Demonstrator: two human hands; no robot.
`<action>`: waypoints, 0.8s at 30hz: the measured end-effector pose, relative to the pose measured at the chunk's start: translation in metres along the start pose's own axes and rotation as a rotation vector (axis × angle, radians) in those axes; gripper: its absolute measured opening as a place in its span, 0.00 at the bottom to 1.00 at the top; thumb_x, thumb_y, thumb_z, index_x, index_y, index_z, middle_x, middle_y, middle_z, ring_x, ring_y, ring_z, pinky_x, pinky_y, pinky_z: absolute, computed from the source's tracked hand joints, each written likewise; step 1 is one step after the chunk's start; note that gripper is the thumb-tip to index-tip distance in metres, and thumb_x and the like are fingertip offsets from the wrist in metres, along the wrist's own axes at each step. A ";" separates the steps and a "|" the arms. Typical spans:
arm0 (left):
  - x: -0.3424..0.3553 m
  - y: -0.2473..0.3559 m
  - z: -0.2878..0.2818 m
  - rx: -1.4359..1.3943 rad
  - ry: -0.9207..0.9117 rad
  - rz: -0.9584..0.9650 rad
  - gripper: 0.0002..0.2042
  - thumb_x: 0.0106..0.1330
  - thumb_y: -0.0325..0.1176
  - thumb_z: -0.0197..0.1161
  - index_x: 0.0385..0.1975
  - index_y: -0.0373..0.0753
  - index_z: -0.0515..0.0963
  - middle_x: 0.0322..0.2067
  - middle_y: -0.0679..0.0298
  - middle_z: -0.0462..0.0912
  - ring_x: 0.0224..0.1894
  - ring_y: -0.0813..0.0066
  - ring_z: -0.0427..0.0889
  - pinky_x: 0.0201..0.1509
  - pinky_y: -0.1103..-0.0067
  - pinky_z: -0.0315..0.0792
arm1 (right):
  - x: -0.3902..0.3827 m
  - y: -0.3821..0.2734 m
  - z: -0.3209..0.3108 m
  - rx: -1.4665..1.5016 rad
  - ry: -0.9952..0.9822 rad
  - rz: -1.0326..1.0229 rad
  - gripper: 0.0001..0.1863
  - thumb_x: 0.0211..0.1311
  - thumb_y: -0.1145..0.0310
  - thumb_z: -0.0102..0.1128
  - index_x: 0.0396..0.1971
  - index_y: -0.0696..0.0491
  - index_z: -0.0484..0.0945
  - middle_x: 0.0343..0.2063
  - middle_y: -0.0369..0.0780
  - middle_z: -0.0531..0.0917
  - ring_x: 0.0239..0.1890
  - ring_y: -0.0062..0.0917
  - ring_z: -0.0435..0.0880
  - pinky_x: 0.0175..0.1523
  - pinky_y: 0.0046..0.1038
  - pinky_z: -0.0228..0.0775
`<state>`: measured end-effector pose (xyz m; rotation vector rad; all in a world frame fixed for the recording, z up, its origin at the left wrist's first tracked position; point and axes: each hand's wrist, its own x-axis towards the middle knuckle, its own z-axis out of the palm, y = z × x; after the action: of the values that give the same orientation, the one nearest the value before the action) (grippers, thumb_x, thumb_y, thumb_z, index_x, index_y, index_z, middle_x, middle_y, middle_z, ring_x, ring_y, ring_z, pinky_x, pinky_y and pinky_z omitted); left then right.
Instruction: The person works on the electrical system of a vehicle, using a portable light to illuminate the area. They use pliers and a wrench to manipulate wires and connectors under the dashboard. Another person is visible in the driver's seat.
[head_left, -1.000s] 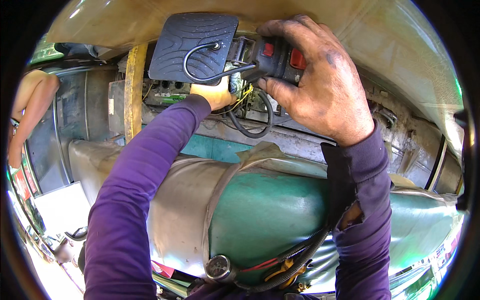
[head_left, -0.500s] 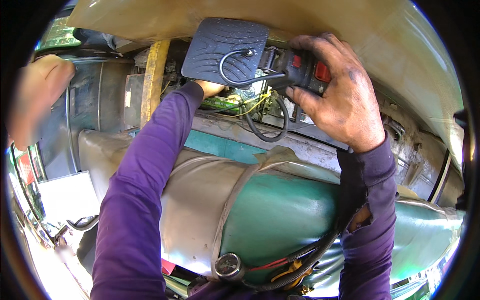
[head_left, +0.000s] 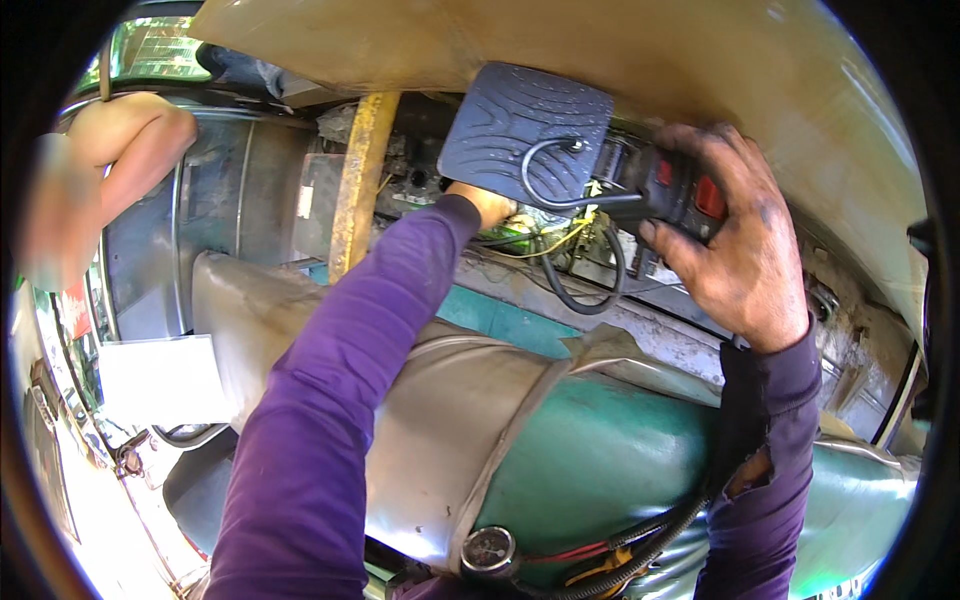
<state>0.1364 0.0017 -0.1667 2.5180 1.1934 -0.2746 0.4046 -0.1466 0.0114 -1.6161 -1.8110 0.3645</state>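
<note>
The black device [head_left: 683, 196] with red parts is clamped in the fingers of the right hand [head_left: 742, 240], over an open compartment [head_left: 680, 335]; beside it a ribbed plate [head_left: 525, 125] partly hides the left hand [head_left: 484, 203], finger state unclear.

The flat pad [head_left: 500, 140] sits left of the switch housing [head_left: 682, 205], its near edge covering part of the left hand [head_left: 484, 203]; the right hand [head_left: 748, 235] is at the housing's right end. Left of the pad stands a bar [head_left: 364, 188]. A cable loop [head_left: 586, 308] hangs nearer the wearer. Nearer again lies the padded cover [head_left: 590, 430], with a gauge [head_left: 488, 550] before it, between the forearms [head_left: 335, 410].
</note>
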 end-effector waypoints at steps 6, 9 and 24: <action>0.000 -0.003 0.024 0.031 0.155 0.056 0.21 0.69 0.44 0.61 0.55 0.36 0.80 0.55 0.45 0.83 0.58 0.47 0.81 0.66 0.58 0.70 | 0.001 -0.003 0.002 0.022 0.011 -0.004 0.30 0.41 0.73 0.73 0.51 0.55 0.81 0.44 0.46 0.81 0.49 0.46 0.79 0.56 0.40 0.73; -0.002 0.000 0.029 0.040 0.198 0.082 0.22 0.70 0.44 0.60 0.57 0.35 0.79 0.55 0.44 0.82 0.59 0.47 0.80 0.66 0.58 0.70 | -0.001 -0.001 0.002 0.020 -0.034 0.034 0.31 0.41 0.74 0.74 0.52 0.56 0.80 0.46 0.46 0.81 0.51 0.46 0.79 0.59 0.40 0.72; 0.001 0.009 0.021 0.239 -0.051 0.085 0.21 0.73 0.38 0.54 0.61 0.37 0.77 0.65 0.49 0.77 0.67 0.49 0.74 0.72 0.61 0.66 | 0.000 0.002 0.003 0.035 0.000 -0.013 0.29 0.42 0.73 0.72 0.51 0.55 0.81 0.45 0.45 0.82 0.50 0.46 0.80 0.57 0.41 0.74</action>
<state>0.1432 -0.0110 -0.1849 2.7389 1.0877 -0.4832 0.4039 -0.1458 0.0077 -1.5802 -1.8043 0.3876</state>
